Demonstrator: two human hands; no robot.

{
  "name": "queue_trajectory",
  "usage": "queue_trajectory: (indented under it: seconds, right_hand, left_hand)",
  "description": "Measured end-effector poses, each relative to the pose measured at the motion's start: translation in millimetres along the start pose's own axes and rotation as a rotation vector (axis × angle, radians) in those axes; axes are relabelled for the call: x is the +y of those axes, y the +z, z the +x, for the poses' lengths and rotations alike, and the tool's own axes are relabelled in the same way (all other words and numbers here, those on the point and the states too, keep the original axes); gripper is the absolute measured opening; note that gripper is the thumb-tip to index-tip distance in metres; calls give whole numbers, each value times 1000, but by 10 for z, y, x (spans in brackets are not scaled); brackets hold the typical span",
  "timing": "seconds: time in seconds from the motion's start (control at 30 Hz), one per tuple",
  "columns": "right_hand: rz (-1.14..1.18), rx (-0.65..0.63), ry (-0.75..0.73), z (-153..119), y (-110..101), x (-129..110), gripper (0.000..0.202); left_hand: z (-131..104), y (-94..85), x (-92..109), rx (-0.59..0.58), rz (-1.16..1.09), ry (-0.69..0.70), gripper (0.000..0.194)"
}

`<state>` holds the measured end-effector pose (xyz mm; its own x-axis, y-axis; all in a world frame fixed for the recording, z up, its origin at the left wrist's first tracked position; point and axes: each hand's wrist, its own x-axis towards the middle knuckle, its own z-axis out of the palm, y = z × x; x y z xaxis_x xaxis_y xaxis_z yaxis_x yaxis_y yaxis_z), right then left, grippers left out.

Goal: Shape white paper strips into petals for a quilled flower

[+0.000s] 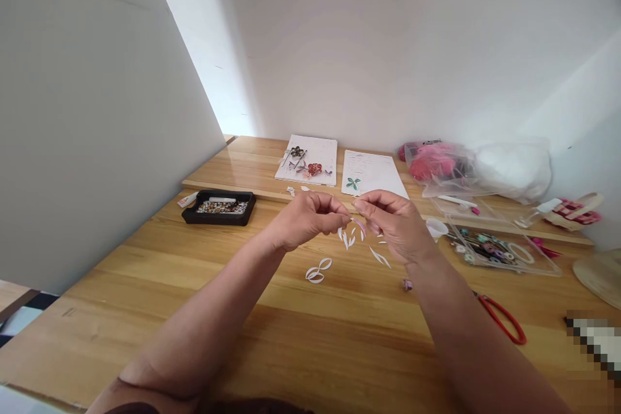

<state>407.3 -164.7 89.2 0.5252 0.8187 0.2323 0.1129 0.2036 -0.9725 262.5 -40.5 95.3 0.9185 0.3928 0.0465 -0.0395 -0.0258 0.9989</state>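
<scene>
My left hand [315,215] is closed in a pinch, with a thin purple petal-like piece [359,226] at its fingertips. Just to the right, my right hand [391,220] also pinches thumb and finger together, almost touching the left fingertips. Whatever it grips is too small to make out. Below the hands lie several white leaf-shaped paper cutouts [346,239] and a few looped white outlines [316,275]. A small purple piece [407,284] rests beside my right wrist.
Left stands a black tray [220,220] of beads, a glue tube [187,199] beside it. Behind are paper sheets [373,165] with a green flower [353,184] and red flower [315,169]. Right are a clear box [538,265], red-handled pliers [507,320] and plastic bags [514,165].
</scene>
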Motion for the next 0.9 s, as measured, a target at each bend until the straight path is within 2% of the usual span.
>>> queue_trajectory:
  seconds: [0.1, 0.23, 0.4, 0.5, 0.6, 0.7, 0.77, 0.9]
  right_hand:
    - [160, -68, 159, 16, 39, 117, 21]
    - [227, -83, 226, -30, 156, 217, 26]
    - [-17, 13, 96, -117, 266, 207, 24]
    - [-283, 45, -73, -188, 292, 145, 19]
    - [-478, 108, -286, -259, 290, 58, 12]
    - [-536, 170, -407, -279, 237, -31, 7]
    - [-529, 192, -415, -252, 177, -72, 7]
    - [-402, 191, -332, -129, 57, -64, 10]
  left_hand:
    - [12, -9, -14, 19, -54, 47, 18]
    - [39, -26, -46, 171, -111, 125, 20]
    - [67, -23, -57, 403, -45, 183, 20]
    - [62, -16, -36, 450, 63, 193, 16]
    - [45, -13, -20, 403, 186, 187, 13]
    - [32, -14, -28, 299, 231, 160, 13]
    - [25, -14, -36, 223, 206, 131, 14]
    - [6, -9, -22, 96, 89, 87, 17]
